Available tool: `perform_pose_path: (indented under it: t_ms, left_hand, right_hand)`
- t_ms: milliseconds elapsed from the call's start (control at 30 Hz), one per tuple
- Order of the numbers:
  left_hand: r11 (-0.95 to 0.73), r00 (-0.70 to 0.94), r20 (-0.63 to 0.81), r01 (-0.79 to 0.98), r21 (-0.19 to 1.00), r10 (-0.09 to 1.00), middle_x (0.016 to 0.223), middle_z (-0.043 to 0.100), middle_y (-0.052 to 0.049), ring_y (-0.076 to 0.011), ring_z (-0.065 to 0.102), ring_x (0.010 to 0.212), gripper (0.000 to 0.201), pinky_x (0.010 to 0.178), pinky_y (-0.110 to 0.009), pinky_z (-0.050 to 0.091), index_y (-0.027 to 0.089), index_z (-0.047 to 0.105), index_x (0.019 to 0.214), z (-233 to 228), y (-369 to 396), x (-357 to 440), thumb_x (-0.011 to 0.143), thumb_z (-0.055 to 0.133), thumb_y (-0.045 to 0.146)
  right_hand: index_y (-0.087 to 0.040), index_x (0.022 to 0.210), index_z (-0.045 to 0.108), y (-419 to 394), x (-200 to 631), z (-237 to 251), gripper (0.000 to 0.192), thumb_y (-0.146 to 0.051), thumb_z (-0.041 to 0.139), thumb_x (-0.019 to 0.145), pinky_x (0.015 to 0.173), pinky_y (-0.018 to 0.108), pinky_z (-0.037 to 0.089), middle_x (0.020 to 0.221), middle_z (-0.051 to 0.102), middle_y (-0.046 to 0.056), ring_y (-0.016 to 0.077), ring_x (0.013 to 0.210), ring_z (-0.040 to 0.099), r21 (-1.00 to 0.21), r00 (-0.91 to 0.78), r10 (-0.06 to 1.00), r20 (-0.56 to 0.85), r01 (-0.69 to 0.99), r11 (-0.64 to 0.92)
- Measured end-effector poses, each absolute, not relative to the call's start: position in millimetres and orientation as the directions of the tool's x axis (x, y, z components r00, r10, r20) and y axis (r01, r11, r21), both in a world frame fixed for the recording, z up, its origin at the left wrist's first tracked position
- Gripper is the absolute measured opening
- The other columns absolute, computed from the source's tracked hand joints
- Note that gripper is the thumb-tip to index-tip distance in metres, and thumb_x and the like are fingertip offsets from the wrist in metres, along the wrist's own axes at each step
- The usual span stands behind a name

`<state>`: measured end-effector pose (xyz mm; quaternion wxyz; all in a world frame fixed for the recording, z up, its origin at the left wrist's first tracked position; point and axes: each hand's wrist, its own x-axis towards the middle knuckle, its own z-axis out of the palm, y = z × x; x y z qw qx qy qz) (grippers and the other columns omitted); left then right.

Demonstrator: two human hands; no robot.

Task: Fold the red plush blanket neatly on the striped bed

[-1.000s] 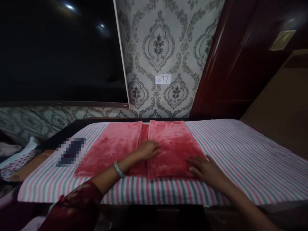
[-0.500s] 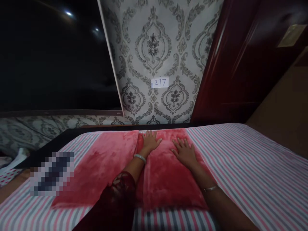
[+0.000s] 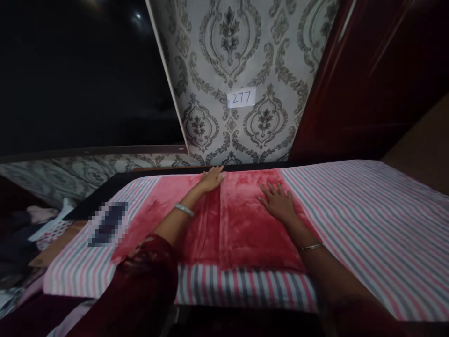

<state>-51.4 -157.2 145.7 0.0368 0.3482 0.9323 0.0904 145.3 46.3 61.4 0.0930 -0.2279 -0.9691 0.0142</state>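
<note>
A red plush cloth is spread on the striped cover, with folded panels whose edges run side by side near its middle. My left hand is at the far edge of the plush, by the seam between the panels, its fingers stretched out. On the right panel my right hand rests flat with fingers spread. Neither hand grips anything. My left forearm hides part of the left panel.
A pink, grey and white striped cloth covers the table. A blurred-out dark patch lies at the left. Behind are a large dark screen, patterned wallpaper with a "277" label, and a dark red panel. Fabrics are piled lower left.
My left hand has moved left and toward the far edge of the plush, off the right panel. My right hand stays flat on that panel. The camera view has shifted.
</note>
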Motion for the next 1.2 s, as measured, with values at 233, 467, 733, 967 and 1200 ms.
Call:
perform_pose_path:
  t_ms: [233,467,733,967,1200]
  left_hand:
    - [0.909,-0.915,0.043,0.403,0.107,0.4,0.163,0.027,-0.008,-0.0327,0.021,0.15,0.058,0.114,-0.066,0.019,0.027,0.034,0.154,117.2,-218.5,-51.6,0.098,0.025,0.038]
    - [0.917,-0.915,0.108,0.396,0.052,0.389,0.165,0.023,-0.005,-0.0407,0.017,0.149,0.062,0.112,-0.071,0.015,0.032,0.033,0.154,86.7,-212.0,-44.9,0.096,0.022,0.053]
    - [0.86,-0.86,0.013,0.51,0.02,0.51,0.157,0.039,-0.009,-0.0341,0.03,0.145,0.055,0.113,-0.065,0.02,0.027,0.047,0.146,120.1,-207.5,-74.4,0.098,0.026,0.044]
    - [0.832,-0.831,0.059,0.554,0.024,0.552,0.155,0.042,-0.011,-0.0274,0.036,0.144,0.052,0.117,-0.057,0.022,0.023,0.043,0.147,110.0,-190.8,-84.1,0.1,0.028,0.037]
    - [0.841,-0.833,0.131,0.541,-0.011,0.538,0.156,0.04,-0.011,-0.0364,0.03,0.145,0.06,0.114,-0.064,0.018,0.024,0.039,0.152,76.9,-182.2,-81.7,0.098,0.027,0.049]
  right_hand:
    - [-0.033,0.152,0.036,45.6,143.4,60.6,0.059,-0.056,0.027,0.099,0.111,0.064,0.024,0.162,0.029,0.004,0.0352,0.147,0.022,-0.052,-0.879,0.443,0.177,0.441,0.896]
    - [-0.034,0.153,0.035,43.0,142.8,58.9,0.058,-0.056,0.028,0.099,0.112,0.062,0.023,0.163,0.028,0.002,0.0339,0.148,0.021,-0.063,-0.869,0.465,0.171,0.462,0.885]
    - [-0.027,0.151,0.039,35.3,109.3,101.6,0.056,-0.049,0.031,0.1,0.11,0.062,0.025,0.158,0.036,0.013,0.0348,0.145,0.029,-0.092,-0.92,0.39,0.042,0.385,0.918]
    - [-0.022,0.155,0.031,-20.2,24.8,107.6,0.06,-0.048,0.03,0.101,0.114,0.057,0.022,0.161,0.03,0.013,0.0305,0.149,0.023,-0.196,-0.962,0.259,0.09,0.238,0.951]
    - [-0.024,0.155,0.032,-36.1,9.6,71.0,0.063,-0.053,0.034,0.098,0.116,0.06,0.015,0.16,0.032,0.011,0.0334,0.147,0.025,-0.196,-0.946,0.278,0.166,0.244,0.95]
